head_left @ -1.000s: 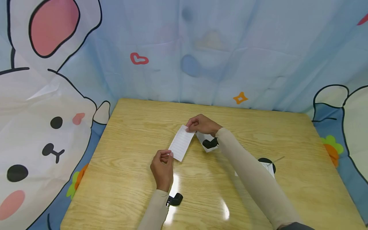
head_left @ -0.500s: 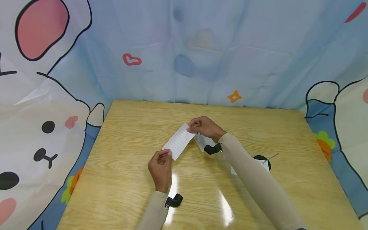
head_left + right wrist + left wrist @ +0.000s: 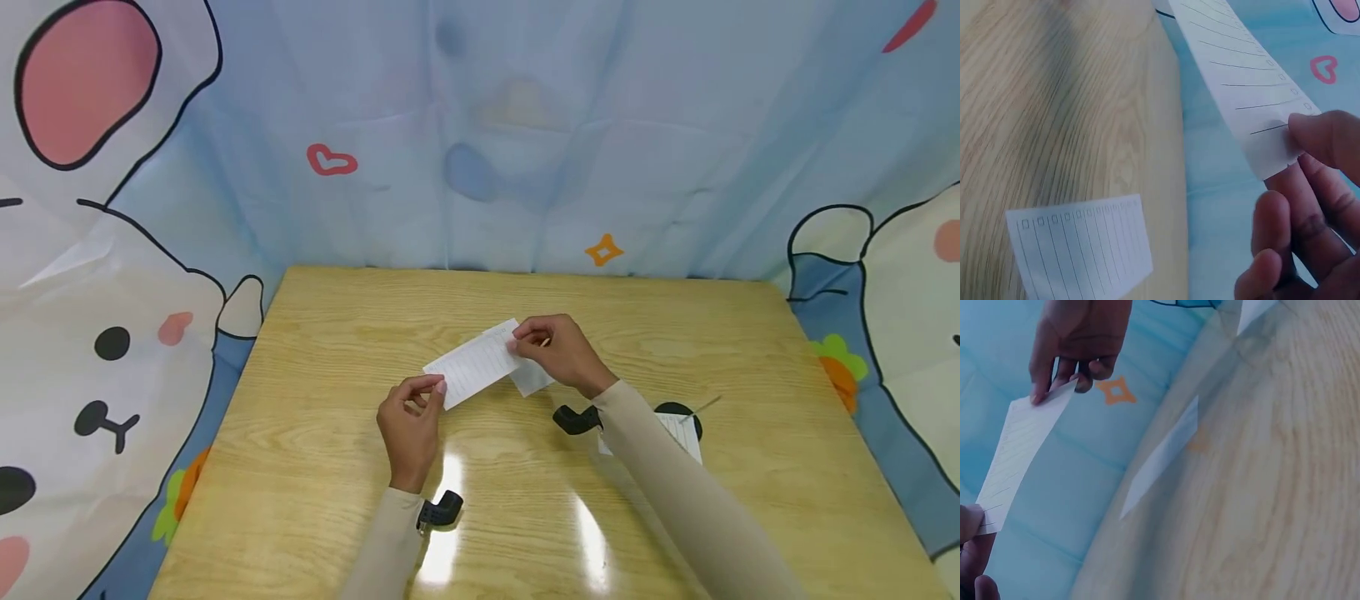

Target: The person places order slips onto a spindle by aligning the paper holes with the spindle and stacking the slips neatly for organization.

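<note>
Between my two hands a white lined sheet of paper is held up above the table. My left hand pinches its lower left end between thumb and finger. At the other end my right hand pinches it the same way. Small checkbox squares run along one side of the lines on the held sheet, as the right wrist view shows. A second lined sheet lies on the wood under it, partly hidden by the right hand and the held sheet in the head view.
On the table's right, another lined paper lies partly under the right forearm, by a black round object with a thin stick. A printed blue curtain stands behind the wooden table.
The held sheet has turned from steeply slanted to flatter, its right end moving right along with my right hand. The camera view has shifted slightly. Both hands keep their pinch.
</note>
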`<move>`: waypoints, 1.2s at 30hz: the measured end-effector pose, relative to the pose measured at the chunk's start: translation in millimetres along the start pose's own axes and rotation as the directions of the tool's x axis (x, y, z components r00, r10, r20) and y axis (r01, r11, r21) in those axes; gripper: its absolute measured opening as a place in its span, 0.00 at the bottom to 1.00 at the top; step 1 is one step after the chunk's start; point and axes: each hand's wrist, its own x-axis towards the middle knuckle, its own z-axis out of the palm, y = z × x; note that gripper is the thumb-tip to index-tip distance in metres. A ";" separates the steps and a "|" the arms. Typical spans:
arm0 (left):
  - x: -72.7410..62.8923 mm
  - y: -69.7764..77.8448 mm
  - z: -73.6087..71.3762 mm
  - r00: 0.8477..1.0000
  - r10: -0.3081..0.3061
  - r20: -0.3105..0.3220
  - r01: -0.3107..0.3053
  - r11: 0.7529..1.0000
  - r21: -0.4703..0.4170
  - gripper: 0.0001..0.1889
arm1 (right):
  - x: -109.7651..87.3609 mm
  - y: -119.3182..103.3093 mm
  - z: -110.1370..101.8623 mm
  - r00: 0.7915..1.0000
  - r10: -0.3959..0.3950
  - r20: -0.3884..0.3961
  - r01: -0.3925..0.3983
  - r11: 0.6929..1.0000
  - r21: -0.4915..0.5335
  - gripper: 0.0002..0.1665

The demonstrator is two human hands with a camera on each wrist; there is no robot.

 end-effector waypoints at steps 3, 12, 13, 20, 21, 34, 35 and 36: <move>2.7 5.6 1.7 0.999 0.002 0.034 -0.002 1.000 -0.002 0.03 | -11.0 -1.5 -3.3 0.997 -0.033 -0.068 0.032 0.999 -0.024 0.08; 6.0 17.6 8.9 0.994 0.037 0.107 -0.038 0.999 0.011 0.03 | -38.7 1.7 -11.6 0.968 -0.163 -0.189 0.153 0.986 -0.069 0.10; 6.5 19.0 9.5 0.993 0.043 0.114 -0.044 0.999 0.013 0.03 | -41.3 2.6 -12.8 0.965 -0.175 -0.195 0.163 0.983 -0.079 0.09; 10.8 31.5 16.7 0.982 0.082 0.173 -0.090 0.995 0.040 0.02 | -58.8 9.5 -23.3 0.952 -0.204 -0.231 0.180 0.976 -0.119 0.06; 11.1 33.4 18.1 0.980 0.085 0.181 -0.095 0.995 0.045 0.02 | -61.0 9.6 -24.8 0.950 -0.202 -0.237 0.179 0.977 -0.117 0.05; 6.4 51.7 41.8 0.956 0.155 0.251 -0.164 0.986 0.019 0.02 | -92.9 11.3 -53.1 0.932 -0.200 -0.302 0.181 0.979 -0.089 0.05; 5.7 53.0 43.5 0.954 0.160 0.254 -0.168 0.986 0.013 0.02 | -95.4 11.1 -55.3 0.935 -0.185 -0.302 0.170 0.982 -0.076 0.05; 5.2 54.1 45.2 0.952 0.164 0.259 -0.171 0.985 0.007 0.02 | -98.1 10.8 -57.4 0.938 -0.170 -0.302 0.158 0.985 -0.064 0.05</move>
